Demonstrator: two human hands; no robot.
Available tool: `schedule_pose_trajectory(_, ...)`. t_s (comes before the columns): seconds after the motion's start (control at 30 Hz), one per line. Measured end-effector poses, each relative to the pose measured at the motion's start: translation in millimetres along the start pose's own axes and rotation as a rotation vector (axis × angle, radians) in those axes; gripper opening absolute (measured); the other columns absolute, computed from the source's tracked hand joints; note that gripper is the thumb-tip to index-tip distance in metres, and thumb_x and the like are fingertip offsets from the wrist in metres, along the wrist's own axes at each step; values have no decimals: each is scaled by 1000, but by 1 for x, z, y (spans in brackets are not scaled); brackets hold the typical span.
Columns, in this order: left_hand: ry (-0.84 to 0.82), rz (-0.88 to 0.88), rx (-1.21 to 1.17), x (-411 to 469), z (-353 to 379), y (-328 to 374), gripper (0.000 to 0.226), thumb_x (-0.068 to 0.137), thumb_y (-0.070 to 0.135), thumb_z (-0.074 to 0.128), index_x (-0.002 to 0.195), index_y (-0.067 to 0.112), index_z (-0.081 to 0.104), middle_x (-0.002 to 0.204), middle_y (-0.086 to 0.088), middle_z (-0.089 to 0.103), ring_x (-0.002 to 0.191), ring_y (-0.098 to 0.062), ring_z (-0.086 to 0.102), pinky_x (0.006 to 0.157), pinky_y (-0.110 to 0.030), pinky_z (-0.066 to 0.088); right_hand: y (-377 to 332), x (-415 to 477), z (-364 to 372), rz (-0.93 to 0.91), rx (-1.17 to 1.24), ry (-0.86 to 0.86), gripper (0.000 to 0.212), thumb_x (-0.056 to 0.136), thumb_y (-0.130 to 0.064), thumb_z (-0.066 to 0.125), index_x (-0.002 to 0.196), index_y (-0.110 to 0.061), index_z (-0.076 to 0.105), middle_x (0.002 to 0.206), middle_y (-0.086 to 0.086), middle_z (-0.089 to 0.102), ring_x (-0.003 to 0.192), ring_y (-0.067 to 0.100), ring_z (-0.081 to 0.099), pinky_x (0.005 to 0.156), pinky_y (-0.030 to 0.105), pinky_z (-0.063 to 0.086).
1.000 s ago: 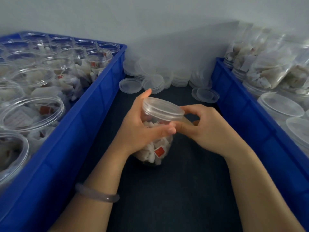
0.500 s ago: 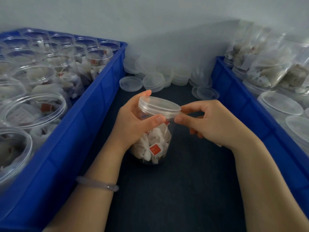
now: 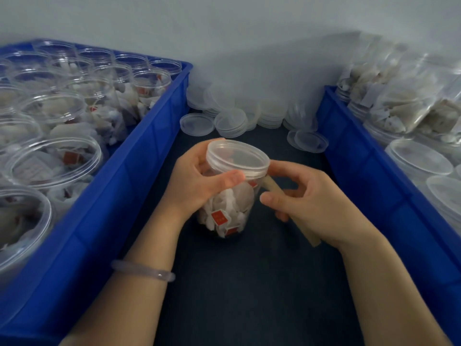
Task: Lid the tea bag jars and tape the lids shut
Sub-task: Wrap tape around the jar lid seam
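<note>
A clear jar (image 3: 228, 208) full of white tea bags with red tags stands on the dark mat between two blue crates. A clear lid (image 3: 238, 158) sits on its mouth. My left hand (image 3: 199, 186) grips the jar just under the lid, thumb across the front. My right hand (image 3: 306, 203) holds a tan strip of tape (image 3: 270, 184). The strip runs from the lid's right edge down through my fingers, and its free end sticks out below my palm.
The blue crate on the left (image 3: 119, 186) holds several open jars of tea bags. The blue crate on the right (image 3: 389, 181) holds lidded jars and bagged tea. Loose clear lids (image 3: 229, 121) are piled at the back of the mat by the wall.
My right hand has dropped from the lid's rim and drawn back toward me, pulling a tan tape strip out from the lid's right edge. My left hand keeps its grip on the jar.
</note>
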State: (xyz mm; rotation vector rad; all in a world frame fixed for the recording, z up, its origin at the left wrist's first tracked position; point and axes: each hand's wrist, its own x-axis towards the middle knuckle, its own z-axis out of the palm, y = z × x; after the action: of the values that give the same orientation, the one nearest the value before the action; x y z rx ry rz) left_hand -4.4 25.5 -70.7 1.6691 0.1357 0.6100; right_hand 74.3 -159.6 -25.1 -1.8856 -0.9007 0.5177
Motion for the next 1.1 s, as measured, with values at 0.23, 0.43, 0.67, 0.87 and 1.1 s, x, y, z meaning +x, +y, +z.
schedule_pose_trajectory(0.23,-84,23,-81,0,-2,-5,72,51,62,80,112,29,61,111,7,69,108,-12,64,85,-22,51,1,0,-7,-23,-40,136,32,76,-27,75,104,-41,66,90,-11,72,56,5,62,51,19,50)
schedule_pose_trajectory(0.43,-209,-70,-173,6,-11,-8,82,51,56,84,120,21,58,119,1,67,115,-17,60,89,-26,51,-1,14,0,21,-171,127,29,71,-50,72,98,-41,63,73,-16,63,55,0,57,51,15,42)
schedule_pose_trajectory(0.67,-172,-158,420,3,-10,18,137,35,71,79,150,28,18,152,15,27,139,-3,25,114,-34,26,6,11,8,22,-106,171,21,76,-45,74,91,-43,58,81,-11,59,63,1,53,57,17,39)
schedule_pose_trajectory(0.87,-204,-19,744,16,-1,54,108,28,80,66,125,39,42,121,27,45,115,-3,45,90,-24,41,13,12,6,-2,-210,186,32,75,-41,74,105,-31,67,117,-12,57,89,8,59,79,26,51)
schedule_pose_trajectory(1.1,-400,-122,659,40,-22,55,98,55,50,86,141,36,39,127,24,47,115,0,47,84,-17,40,13,19,9,-104,-352,291,42,74,-50,71,106,-23,68,116,-11,55,102,0,51,75,7,38)
